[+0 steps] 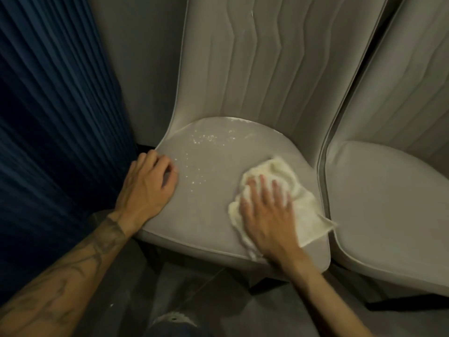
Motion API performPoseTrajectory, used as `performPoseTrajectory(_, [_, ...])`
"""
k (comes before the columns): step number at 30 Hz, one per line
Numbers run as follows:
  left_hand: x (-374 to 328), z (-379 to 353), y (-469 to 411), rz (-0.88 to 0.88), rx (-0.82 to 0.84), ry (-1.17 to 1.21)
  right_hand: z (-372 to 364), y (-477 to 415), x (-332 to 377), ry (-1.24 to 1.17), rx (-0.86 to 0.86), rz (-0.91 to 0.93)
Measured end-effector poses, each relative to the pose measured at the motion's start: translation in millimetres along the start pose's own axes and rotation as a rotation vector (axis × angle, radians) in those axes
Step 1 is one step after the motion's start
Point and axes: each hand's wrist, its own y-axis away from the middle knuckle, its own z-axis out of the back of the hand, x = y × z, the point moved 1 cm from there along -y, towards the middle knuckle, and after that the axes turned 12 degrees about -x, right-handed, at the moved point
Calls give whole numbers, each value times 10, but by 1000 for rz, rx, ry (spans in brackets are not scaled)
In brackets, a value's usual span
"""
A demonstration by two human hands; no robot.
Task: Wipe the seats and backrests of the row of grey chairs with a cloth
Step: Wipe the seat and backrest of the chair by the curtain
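Cloth (279,203), flattened under the spread right hand (264,212) on the near seat (206,210)'s right side, marks seat-wiping underway; droplets (201,152) leftward likely need the next pass, while the left hand (145,183), loosely curled, holds nothing.

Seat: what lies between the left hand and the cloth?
In the head view, only bare grey seat speckled with shiny droplets lies between the left hand and the cloth, which the right hand presses flat.
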Motion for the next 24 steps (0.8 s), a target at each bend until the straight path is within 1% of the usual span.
performPoseTrajectory(2, [7, -6, -3, -6, 3, -8, -29, 57, 385, -134, -39, 137])
performPoseTrajectory(4, [11, -7, 2, -19, 8, -17, 41, 60, 425, -235, -36, 217])
performPoseTrajectory(5, [9, -8, 2, -23, 8, -11, 77, 70, 281, -207, -30, 220])
performPoseTrajectory(6, [7, -5, -1, -22, 7, -1, 78, 82, 54, -125, -24, 225])
performPoseTrajectory(7, [3, -1, 0, -21, 7, 6, 78, 95, -205, -29, -11, 216])
performPoseTrajectory(8, [-5, 3, 2, -21, 6, 7, 92, 103, -457, 43, 18, 166])
performPoseTrajectory(9, [-14, 10, 5, -19, 3, 3, 113, 96, -658, 106, 45, 77])
performPoseTrajectory(11, [-24, 22, 4, -8, 3, -5, 138, 20, -738, 168, 77, -41])
performPoseTrajectory(12, [-29, 26, 7, -1, 5, -8, 131, -49, -605, 151, 82, -49])
performPoseTrajectory(14, [-36, 27, 4, 4, 9, -10, 62, -187, -173, 54, 52, 32])
performPoseTrajectory(16, [-23, 16, 2, -1, 19, -1, 23, -266, 109, -116, -25, 144])
performPoseTrajectory(17, [-15, 11, 3, -1, 22, 8, 32, -334, 79, -169, -30, 177])
performPoseTrajectory(19, [-1, -1, 6, -1, 23, 18, 8, -523, -261, -92, -27, 216])
performPoseTrajectory(20, [2, -5, 5, 0, 22, 16, -12, -641, -498, -31, -28, 187])
performPoseTrajectory(22, [-4, -4, 6, 7, 21, 6, -3, -904, -868, 7, -31, 21])
performPoseTrajectory(24, [-16, -2, -1, 17, 21, -1, 29, -1178, -907, -7, -46, -117])
